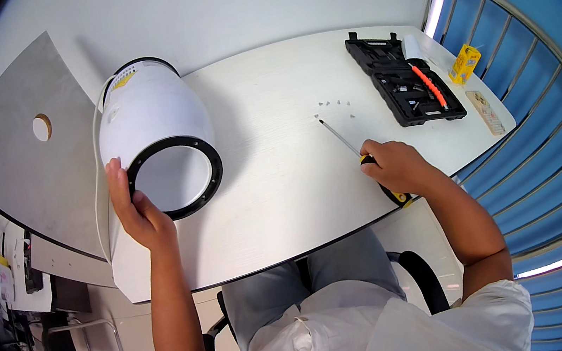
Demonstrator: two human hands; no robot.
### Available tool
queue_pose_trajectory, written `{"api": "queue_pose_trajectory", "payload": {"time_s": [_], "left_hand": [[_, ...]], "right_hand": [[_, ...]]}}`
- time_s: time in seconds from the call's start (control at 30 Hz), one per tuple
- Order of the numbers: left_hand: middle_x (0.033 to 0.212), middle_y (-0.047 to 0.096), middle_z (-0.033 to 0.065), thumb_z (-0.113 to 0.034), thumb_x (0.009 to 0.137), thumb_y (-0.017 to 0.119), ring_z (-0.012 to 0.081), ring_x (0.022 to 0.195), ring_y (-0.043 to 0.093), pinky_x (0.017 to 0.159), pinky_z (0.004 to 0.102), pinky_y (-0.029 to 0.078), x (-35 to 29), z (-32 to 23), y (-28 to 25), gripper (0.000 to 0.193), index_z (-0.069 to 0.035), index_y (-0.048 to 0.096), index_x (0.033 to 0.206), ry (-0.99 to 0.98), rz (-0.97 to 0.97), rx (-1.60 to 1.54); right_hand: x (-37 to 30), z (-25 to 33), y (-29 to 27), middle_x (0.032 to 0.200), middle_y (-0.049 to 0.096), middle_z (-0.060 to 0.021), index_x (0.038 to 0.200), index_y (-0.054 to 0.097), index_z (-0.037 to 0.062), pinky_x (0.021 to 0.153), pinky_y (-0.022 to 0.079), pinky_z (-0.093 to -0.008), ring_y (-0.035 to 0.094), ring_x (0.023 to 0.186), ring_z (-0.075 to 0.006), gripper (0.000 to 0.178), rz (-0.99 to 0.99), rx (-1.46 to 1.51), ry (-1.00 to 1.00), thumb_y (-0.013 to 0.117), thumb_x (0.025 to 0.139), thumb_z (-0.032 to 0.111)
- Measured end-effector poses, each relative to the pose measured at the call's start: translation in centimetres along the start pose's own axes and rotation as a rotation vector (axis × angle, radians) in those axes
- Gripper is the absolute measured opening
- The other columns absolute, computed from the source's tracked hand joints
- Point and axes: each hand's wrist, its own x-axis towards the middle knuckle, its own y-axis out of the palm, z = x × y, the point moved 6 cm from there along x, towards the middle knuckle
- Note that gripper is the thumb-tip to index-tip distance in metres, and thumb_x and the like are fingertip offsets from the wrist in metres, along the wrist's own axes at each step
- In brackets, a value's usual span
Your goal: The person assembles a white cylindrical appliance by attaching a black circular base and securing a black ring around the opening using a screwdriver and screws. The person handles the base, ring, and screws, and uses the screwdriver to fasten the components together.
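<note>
White table (284,196) by railings (527,16): right grip (400,165) holds screwdriver (367,160), left grip (145,218), wide, touches cylinder (152,114)

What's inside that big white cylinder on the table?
Through the black ring on the white cylinder, only a plain pale surface shows. The left hand covers part of the ring; anything behind that surface is hidden.
</note>
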Motion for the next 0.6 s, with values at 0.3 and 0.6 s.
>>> {"api": "queue_pose_trajectory", "payload": {"time_s": [0.3,0.6], "left_hand": [[0.135,0.047,0.0194,0.005,0.089,0.032,0.0345,0.129,0.042,0.108,0.0425,0.032,0.0,0.1,0.1,0.042,0.001,0.045,0.129,0.014,0.011,-0.005],[0.136,0.046,0.0195,0.003,0.091,0.032,0.0343,0.129,0.042,0.108,0.0424,0.031,-0.1,0.1,0.2,0.042,0.0,0.043,0.131,0.025,0.005,-0.01]], "right_hand": [[1.2,1.3,0.7,0.091,0.065,-0.0164,0.103,0.055,0.0021,0.078,0.048,-0.0427,0.061,0.089,-0.0328,0.029,-0.005,0.041,0.1,0.051,0.088,0.027],[1.1,1.3,0.8,0.092,0.065,-0.0161,0.104,0.056,0.0026,0.079,0.048,-0.0422,0.062,0.089,-0.0327,0.03,-0.012,0.011,0.115,0.052,0.089,0.028]]}}
